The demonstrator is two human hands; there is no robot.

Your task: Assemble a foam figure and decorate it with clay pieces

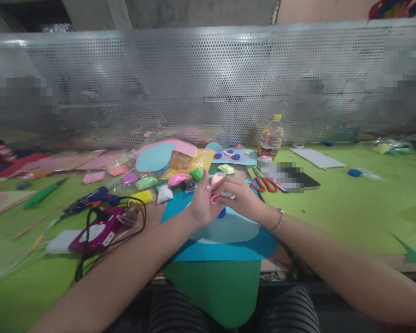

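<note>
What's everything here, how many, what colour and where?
Strip: one, pink, centre
Blob: one, blue, centre
Papers: several, mixed, centre and left
Packets: many, mixed, centre and left
Glue gun: one, blue, left
Box: one, purple, left
Tool: one, green, far left
Scissors: one, red-handled, right
Slab: one, black, right
Board: one, white, back right
Bottle: one, clear, back
Screen: one, grey, back
Table: one, green, beneath
Legs: two, striped, bottom
Left hand: one, bare, centre
Right hand: one, bare, centre
</note>
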